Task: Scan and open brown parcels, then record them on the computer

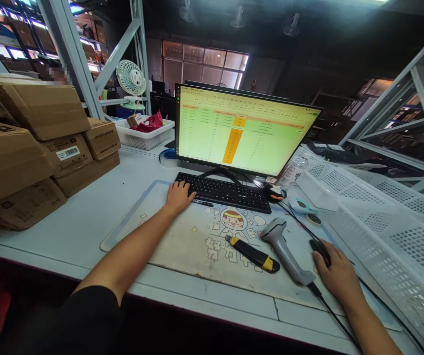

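My left hand (179, 196) rests on the left end of a black keyboard (230, 191), its fingers spread over the keys. On the right, my right hand (335, 268) is wrapped over a black computer mouse (320, 252). Between my arms a grey barcode scanner (285, 251) lies on a printed desk mat (182, 246), beside a yellow-and-black box cutter (253, 254). Behind the keyboard stands a monitor (208, 128) showing a spreadsheet with an orange column.
Cardboard boxes (23, 167) are stacked at the left. White perforated baskets (393, 256) line the right side, near a roll of tape (313, 219) and a plastic bottle (295, 170). Another white basket (147, 138) and a fan (131, 79) stand behind.
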{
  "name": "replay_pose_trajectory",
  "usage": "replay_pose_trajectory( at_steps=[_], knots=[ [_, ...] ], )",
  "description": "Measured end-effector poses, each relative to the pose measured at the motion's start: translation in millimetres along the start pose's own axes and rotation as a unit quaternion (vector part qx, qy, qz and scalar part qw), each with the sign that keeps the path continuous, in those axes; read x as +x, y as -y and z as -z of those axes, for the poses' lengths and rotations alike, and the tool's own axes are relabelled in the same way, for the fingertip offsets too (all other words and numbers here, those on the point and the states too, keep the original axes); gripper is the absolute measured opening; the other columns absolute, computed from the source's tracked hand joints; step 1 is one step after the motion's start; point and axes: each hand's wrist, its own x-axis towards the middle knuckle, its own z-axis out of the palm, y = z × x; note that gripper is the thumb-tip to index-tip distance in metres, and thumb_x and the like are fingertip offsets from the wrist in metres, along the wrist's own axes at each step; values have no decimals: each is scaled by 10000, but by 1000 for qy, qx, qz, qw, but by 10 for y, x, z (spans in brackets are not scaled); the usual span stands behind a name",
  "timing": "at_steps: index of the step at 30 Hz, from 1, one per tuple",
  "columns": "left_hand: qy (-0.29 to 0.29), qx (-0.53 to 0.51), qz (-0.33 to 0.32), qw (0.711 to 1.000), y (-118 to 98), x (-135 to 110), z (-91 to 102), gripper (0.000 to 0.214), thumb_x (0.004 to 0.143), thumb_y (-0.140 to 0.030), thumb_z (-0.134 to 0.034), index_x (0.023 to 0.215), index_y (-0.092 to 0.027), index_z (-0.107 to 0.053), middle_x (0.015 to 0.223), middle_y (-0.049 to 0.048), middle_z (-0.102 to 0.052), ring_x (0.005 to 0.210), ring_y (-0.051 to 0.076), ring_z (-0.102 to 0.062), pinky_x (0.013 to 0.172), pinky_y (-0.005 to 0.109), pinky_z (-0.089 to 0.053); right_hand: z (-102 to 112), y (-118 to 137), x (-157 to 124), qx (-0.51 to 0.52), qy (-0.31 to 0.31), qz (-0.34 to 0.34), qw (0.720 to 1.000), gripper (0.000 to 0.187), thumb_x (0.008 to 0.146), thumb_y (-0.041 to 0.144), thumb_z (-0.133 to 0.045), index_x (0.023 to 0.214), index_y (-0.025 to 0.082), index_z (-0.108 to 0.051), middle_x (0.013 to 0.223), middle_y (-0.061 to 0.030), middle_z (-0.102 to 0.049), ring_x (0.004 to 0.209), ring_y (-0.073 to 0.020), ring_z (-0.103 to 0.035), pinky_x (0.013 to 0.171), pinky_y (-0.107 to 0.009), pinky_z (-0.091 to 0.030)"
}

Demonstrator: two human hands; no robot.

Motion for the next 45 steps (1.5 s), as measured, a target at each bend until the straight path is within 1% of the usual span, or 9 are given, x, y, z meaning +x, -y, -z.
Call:
replay_pose_trajectory(
  at_steps=[8,11,14,17,22,27,31,39,45],
  knots=[
    [2,-2,0,1000,4,8,0,503,1064,-473,-478,1427,-179,-665,1541,150,-605,1375,378,-516,1115,492,-431,86,89,-13,25,9,-31,999,570,894,614,-510,1262,197,-636,1238,-161,-740,1135,-339,-705,1054,-531,-559],
    [-3,1,-1,1000,8,9,-13,509,1063,-471,-482,1430,-169,-663,1545,160,-602,1387,382,-511,1121,496,-430,69,63,-8,27,9,-26,999,553,886,611,-511,1226,198,-651,1246,-166,-741,1156,-342,-705,1076,-537,-555],
    [-3,5,-1,1000,12,14,-24,507,1064,-470,-488,1423,-161,-668,1549,163,-599,1393,381,-513,1111,486,-441,28,23,-11,13,8,-21,1000,585,903,614,-486,1257,185,-668,1325,-178,-721,1236,-347,-688,1140,-541,-524],
    [0,9,-2,1000,14,17,-25,499,1066,-473,-489,1405,-161,-680,1553,163,-596,1390,381,-520,1102,479,-449,-7,1,-23,-9,6,-32,999,619,923,611,-474,1339,196,-668,1394,-167,-696,1241,-342,-692,1126,-537,-541],
    [-6,12,-6,1000,14,13,-19,475,1062,-466,-499,1395,-182,-684,1528,159,-617,1369,377,-535,1091,483,-456,37,45,-39,3,-2,-12,1000,644,965,600,-463,1424,178,-625,1385,-164,-705,1262,-335,-684,1142,-538,-535],
    [-5,21,-4,1000,10,15,-14,494,1068,-474,-497,1416,-172,-676,1535,146,-616,1372,367,-533,1100,466,-455,103,99,-61,5,-15,-10,1000,648,982,610,-443,1409,157,-624,1370,-172,-709,1272,-334,-678,1157,-529,-518],
    [-1,22,-5,1000,6,15,-4,518,1074,-475,-495,1435,-146,-665,1551,149,-604,1386,372,-527,1112,473,-452,80,83,-79,-17,-5,-18,1000,621,963,609,-457,1386,193,-641,1413,-161,-692,1240,-346,-689,1083,-531,-557],
    [-5,23,-6,1000,-1,10,3,500,1074,-471,-512,1420,-150,-677,1522,151,-626,1370,370,-546,1110,474,-462,113,115,-62,-3,27,-57,998,583,916,610,-478,1271,180,-648,1285,-185,-736,1142,-361,-716,1005,-547,-589],
    [-8,20,-7,1000,2,7,4,503,1071,-466,-528,1430,-146,-676,1523,158,-625,1381,373,-545,1121,479,-463,131,131,-47,36,12,-16,999,533,929,582,-504,1262,196,-660,1252,-166,-755,1151,-332,-720,1057,-528,-571]
  ],
)
